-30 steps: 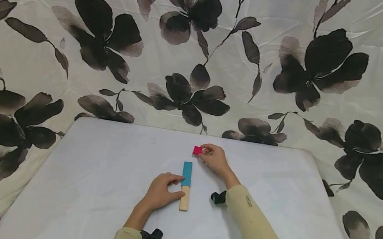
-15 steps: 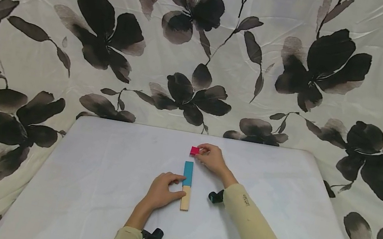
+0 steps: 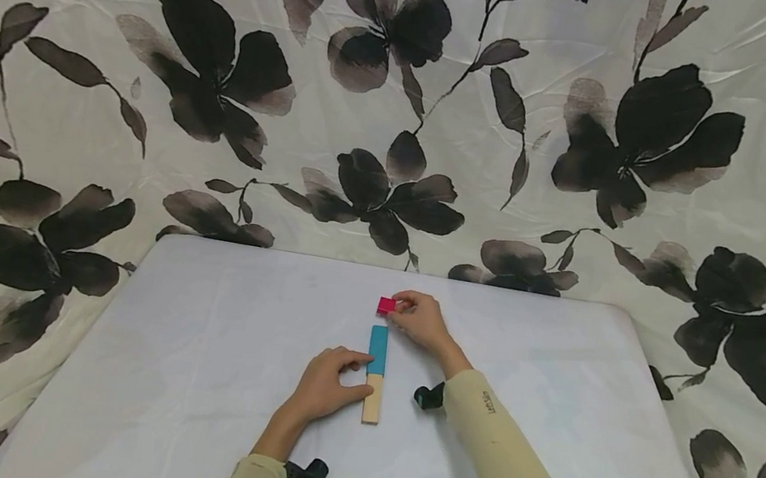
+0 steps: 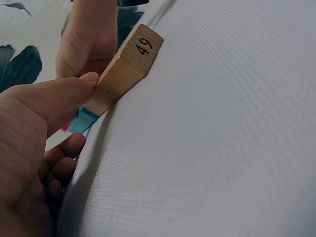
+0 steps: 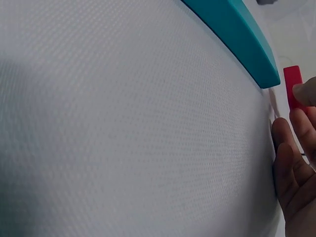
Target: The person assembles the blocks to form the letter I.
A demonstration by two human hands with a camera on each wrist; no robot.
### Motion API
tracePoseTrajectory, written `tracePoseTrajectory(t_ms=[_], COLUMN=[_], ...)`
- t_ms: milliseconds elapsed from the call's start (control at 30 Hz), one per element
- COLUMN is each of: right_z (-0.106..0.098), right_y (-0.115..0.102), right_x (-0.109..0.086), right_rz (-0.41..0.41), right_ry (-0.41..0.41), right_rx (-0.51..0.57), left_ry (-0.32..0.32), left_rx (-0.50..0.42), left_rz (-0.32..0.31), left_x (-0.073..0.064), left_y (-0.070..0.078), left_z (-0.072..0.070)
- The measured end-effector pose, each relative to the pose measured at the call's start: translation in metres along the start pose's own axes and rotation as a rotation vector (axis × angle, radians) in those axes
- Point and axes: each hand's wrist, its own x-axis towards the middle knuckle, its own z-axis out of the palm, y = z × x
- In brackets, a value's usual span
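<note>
Two wooden blocks lie end to end on the white table, a blue block (image 3: 377, 350) beyond a natural-wood block (image 3: 373, 400). In the left wrist view the plain wood block (image 4: 123, 74) shows "49" on its near end. My left hand (image 3: 323, 381) touches their left side, thumb against the wood one and index finger at the blue one. My right hand (image 3: 421, 319) pinches a small red block (image 3: 386, 306) between thumb and fingers, just beyond the blue block's far end, with a small gap between them. The right wrist view shows the red block (image 5: 292, 86) near the blue block's end.
The white tabletop (image 3: 193, 376) ends at a straight far edge just past the red block. Behind it hangs a pale cloth (image 3: 535, 11) printed with dark flowers. Dark cameras sit on both wrists.
My right hand has carried the red block slightly left and toward the blue block, narrowing the gap. The left hand keeps its place at the two blocks.
</note>
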Motion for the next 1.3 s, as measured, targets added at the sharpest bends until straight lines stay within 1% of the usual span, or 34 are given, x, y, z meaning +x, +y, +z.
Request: tracePoseTrajectory(t_ms=[167,400,500,633,767,967,1300], right_z=[0.0027,0.0048,0.0048,0.0044,0.0055,0.0078,0.0082], right_y=[0.0014,0.0024,0.0024,0.0014,0.0028,0.006,0.0056], right_x=[0.0011,-0.0002,-0.0007,-0.0009,0.0002,0.0014,0.0009], right_rz=[-0.013,-0.061,-0.06,-0.037,-0.029,-0.036,-0.034], right_ry=[0.003,0.026,0.021,0.007,0.01,0.015,0.013], right_rx=[-0.026,-0.043,-0.055,-0.064,-0.091,-0.13,-0.148], left_ry=[-0.001,0.0,-0.001,-0.002,-0.002,-0.005,-0.009], left_rx=[0.01,0.01,0.013,0.015,0.019,0.028,0.022], left_rz=[0.003,0.005,0.003,-0.002,-0.007,-0.006,-0.005], left_x=[0.0,0.0,-0.0003,-0.0005,-0.0006,-0.0007,-0.0013], left_y=[-0.0012,-0.0016,-0.0009,-0.0005,-0.0007,-0.0002,0.0009], left_z=[0.0002,0.0005,0.0005,0.0003,0.0002,-0.0005,-0.0008])
